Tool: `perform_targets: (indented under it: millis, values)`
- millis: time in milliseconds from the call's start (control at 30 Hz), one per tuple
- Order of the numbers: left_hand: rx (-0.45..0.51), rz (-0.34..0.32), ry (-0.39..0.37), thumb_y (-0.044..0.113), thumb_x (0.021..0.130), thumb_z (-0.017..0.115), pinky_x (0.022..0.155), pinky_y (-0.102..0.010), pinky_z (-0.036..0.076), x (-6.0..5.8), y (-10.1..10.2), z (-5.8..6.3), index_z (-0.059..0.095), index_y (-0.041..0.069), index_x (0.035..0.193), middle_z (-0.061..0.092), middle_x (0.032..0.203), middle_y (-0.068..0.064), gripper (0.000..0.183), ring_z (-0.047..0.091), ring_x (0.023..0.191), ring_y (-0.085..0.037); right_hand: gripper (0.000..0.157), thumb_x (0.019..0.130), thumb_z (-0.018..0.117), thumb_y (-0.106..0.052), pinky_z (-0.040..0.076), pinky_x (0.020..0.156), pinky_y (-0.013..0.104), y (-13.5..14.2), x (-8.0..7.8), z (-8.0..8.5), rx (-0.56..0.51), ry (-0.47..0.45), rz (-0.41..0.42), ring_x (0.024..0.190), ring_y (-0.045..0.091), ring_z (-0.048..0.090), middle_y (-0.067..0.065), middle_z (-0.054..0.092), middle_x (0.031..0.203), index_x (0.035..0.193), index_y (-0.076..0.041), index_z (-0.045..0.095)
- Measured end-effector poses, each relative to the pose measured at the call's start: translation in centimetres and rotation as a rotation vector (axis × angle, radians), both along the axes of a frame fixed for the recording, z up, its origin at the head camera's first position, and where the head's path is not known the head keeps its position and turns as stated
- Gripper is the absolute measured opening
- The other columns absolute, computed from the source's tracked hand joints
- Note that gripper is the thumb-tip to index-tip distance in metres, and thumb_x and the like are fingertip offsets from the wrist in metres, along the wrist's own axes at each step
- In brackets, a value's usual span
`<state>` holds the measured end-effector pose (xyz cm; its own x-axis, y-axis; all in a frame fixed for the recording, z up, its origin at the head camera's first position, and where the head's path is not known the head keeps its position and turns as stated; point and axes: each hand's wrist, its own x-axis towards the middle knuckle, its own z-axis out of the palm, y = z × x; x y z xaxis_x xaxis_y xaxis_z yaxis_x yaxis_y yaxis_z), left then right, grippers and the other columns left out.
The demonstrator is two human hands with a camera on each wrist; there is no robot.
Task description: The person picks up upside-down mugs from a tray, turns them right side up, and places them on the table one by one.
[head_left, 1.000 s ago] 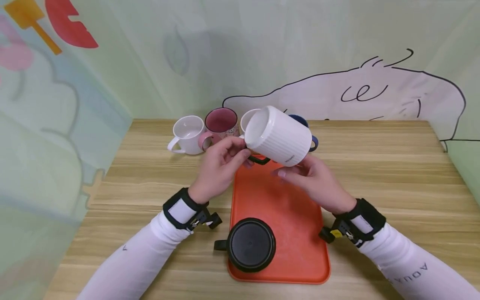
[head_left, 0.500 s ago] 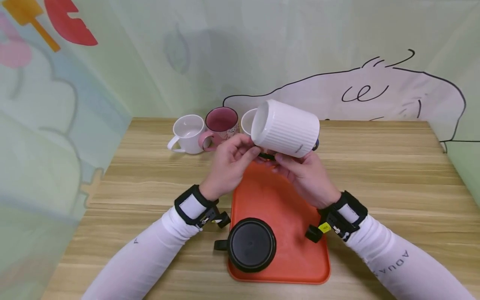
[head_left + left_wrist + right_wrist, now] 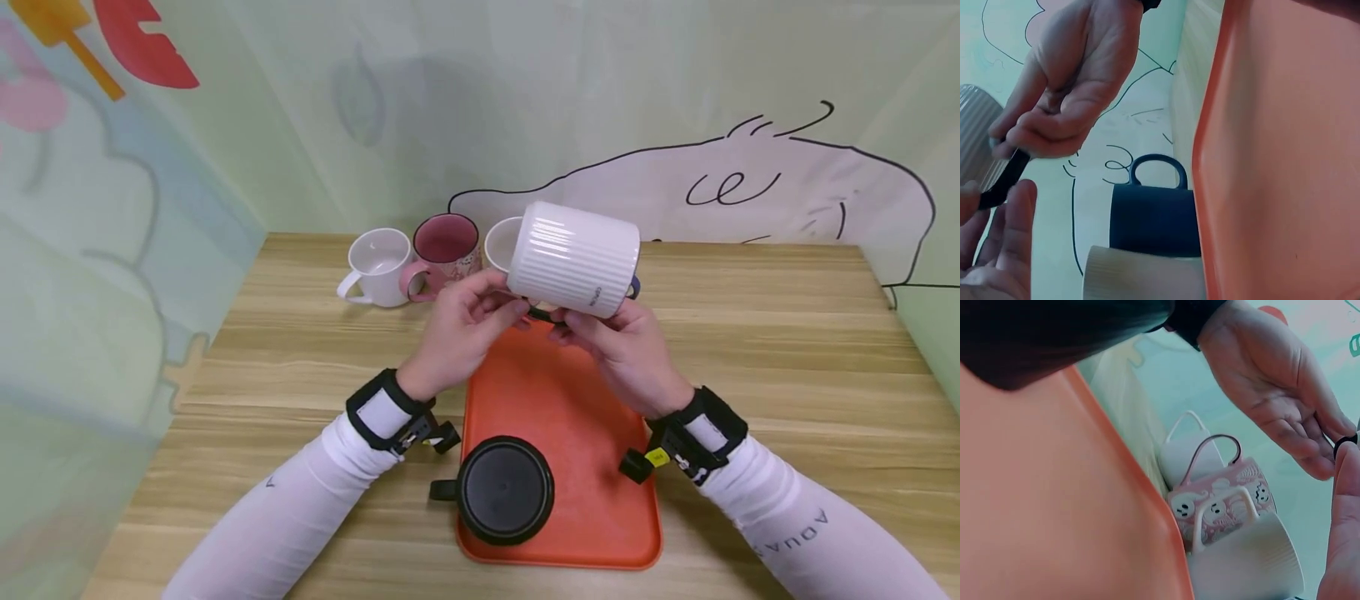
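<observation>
Above the far end of the orange tray (image 3: pixel 592 500), a white ribbed mug (image 3: pixel 577 258) is held in the air by both hands, tipped onto its side with its black handle (image 3: pixel 542 316) turned downward. One end of that handle is pinched between thumb and fingers of the left hand (image 3: pixel 459 337); the other end is pinched by the right hand (image 3: pixel 632 354), close under the mug's body. How the fingers hidden behind the mug are placed cannot be told. Small dark lettering is printed on the mug's side, too small to be read.

On the tray's near left part, a black mug (image 3: pixel 506 490) is set upside down, its handle pointed left across the rim. Along the back of the wood-grain table (image 3: pixel 300 375), a row of mugs is lined up: a plain white mug (image 3: pixel 378 271) at the left, a pink mug (image 3: pixel 446 250) printed with pale faces just beside it, then a second white mug (image 3: pixel 501 237), partly hidden. Farther right, a dark blue mug (image 3: pixel 1155 215) is mostly covered in the head view by the held mug; its looped handle is shown by the left wrist view.
</observation>
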<state>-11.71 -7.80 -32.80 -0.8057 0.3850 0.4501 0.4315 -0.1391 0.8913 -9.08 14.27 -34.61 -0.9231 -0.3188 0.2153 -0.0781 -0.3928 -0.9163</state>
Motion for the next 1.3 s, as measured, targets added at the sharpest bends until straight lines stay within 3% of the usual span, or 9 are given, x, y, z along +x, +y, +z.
perform_targets:
  millis: [133,267,533,767,900,1000,1167,1300]
  values:
    - [-0.037,0.026,0.026,-0.006,0.093,0.063,0.083,-0.041,0.056,-0.1,-0.6,0.0,0.059,-0.009,0.123,0.066,0.109,-0.019,0.03,0.065,0.097,-0.037,0.029,0.099,0.055,0.003,0.054,0.089,0.044,0.9,0.1,0.0,0.021,0.048,-0.009,0.091,0.028,0.065,0.017,0.061,0.108,0.127,0.002,0.06]
    - [-0.111,0.08,0.067,-0.002,0.093,0.065,0.089,-0.04,0.054,-0.2,-1.4,0.0,0.058,-0.003,0.129,0.064,0.119,-0.016,0.037,0.064,0.107,-0.026,0.027,0.098,0.054,0.005,0.054,0.088,0.042,2.0,0.1,0.2,0.042,0.082,-0.029,0.09,0.031,0.064,0.016,0.063,0.106,0.124,0.003,0.061]
    - [-0.214,0.184,0.174,0.001,0.088,0.071,0.09,-0.05,0.051,-0.1,-2.8,-0.2,0.059,-0.002,0.13,0.059,0.127,-0.017,0.043,0.06,0.11,-0.031,0.024,0.097,0.05,0.013,0.056,0.083,0.039,4.4,-0.1,0.5,0.011,0.141,-0.094,0.085,0.027,0.067,0.016,0.065,0.101,0.117,0.01,0.062]
    - [-0.32,0.255,0.267,0.009,0.086,0.077,0.088,-0.039,0.051,-0.1,-4.3,0.0,0.062,0.004,0.13,0.06,0.126,-0.004,0.047,0.056,0.109,-0.024,0.023,0.096,0.051,0.013,0.056,0.083,0.036,7.0,-0.2,0.7,0.039,0.156,-0.171,0.085,0.026,0.068,0.017,0.068,0.1,0.117,0.012,0.062]
    - [-0.36,0.293,0.334,0.006,0.083,0.079,0.087,-0.036,0.052,0.3,-4.9,0.6,0.062,0.0,0.129,0.06,0.125,-0.01,0.049,0.053,0.109,-0.024,0.023,0.096,0.052,0.013,0.056,0.083,0.036,8.6,-0.5,1.0,0.069,0.169,-0.198,0.085,0.027,0.068,0.018,0.068,0.101,0.118,0.015,0.061]
    - [-0.385,0.307,0.364,0.002,0.082,0.078,0.087,-0.036,0.053,1.0,-5.2,1.7,0.062,-0.003,0.126,0.06,0.124,-0.014,0.047,0.055,0.106,-0.021,0.025,0.096,0.053,0.012,0.056,0.083,0.035,9.8,-0.6,1.2,0.096,0.167,-0.217,0.083,0.027,0.068,0.02,0.067,0.1,0.119,0.017,0.058]
    - [-0.425,0.325,0.388,-0.003,0.081,0.077,0.09,-0.033,0.051,2.2,-5.6,3.2,0.06,-0.007,0.125,0.06,0.122,-0.017,0.047,0.059,0.102,-0.023,0.027,0.096,0.059,0.003,0.056,0.081,0.032,11.5,-0.6,1.4,0.26,0.146,-0.317,0.081,0.024,0.07,0.018,0.068,0.099,0.121,0.013,0.061]
    - [-0.487,0.356,0.409,0.009,0.084,0.078,0.096,-0.034,0.048,1.5,-7.3,1.5,0.06,0.0,0.13,0.057,0.13,-0.014,0.051,0.058,0.109,-0.021,0.028,0.096,0.061,0.001,0.056,0.079,0.03,12.6,-0.9,1.6,0.329,0.153,-0.363,0.079,0.022,0.07,0.016,0.069,0.098,0.12,0.013,0.062]
